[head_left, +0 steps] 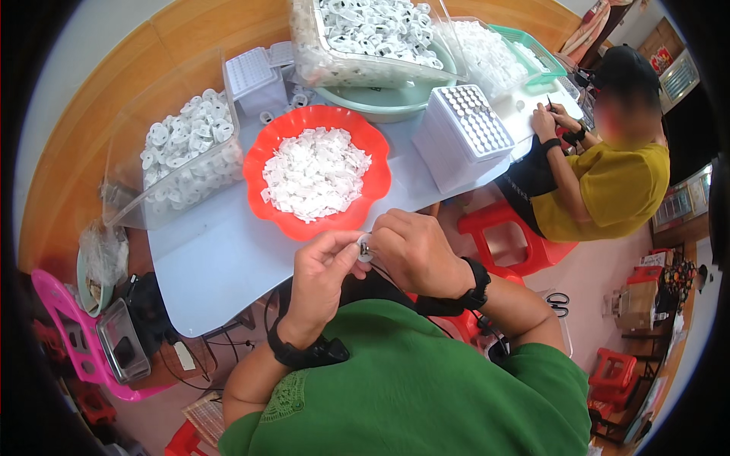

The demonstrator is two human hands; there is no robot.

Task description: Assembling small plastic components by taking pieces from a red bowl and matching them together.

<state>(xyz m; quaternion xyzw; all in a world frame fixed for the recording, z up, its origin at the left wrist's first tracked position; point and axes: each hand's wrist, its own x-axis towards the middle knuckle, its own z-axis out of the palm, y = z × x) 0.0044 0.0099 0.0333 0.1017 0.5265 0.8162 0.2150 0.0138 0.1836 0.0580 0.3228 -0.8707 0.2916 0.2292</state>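
Observation:
Just beyond my lap, at the table's near edge, my left hand (319, 273) pinches a small round white plastic part (365, 246) with a dark and metallic middle. My right hand (417, 253) is closed against the part's right side; its fingertips are hidden, so whatever they grip does not show. Right beyond both hands stands a red scalloped bowl (255, 173) heaped with small flat white plastic pieces (315, 171).
On the pale table (205, 266), a clear bin (125, 171) of round white parts stands left. A white box of round-topped pieces (449, 156) stands right. Behind are a loaded bin (357, 70) and a green basin (384, 110). A co-worker (608, 186) sits at right, hands busy.

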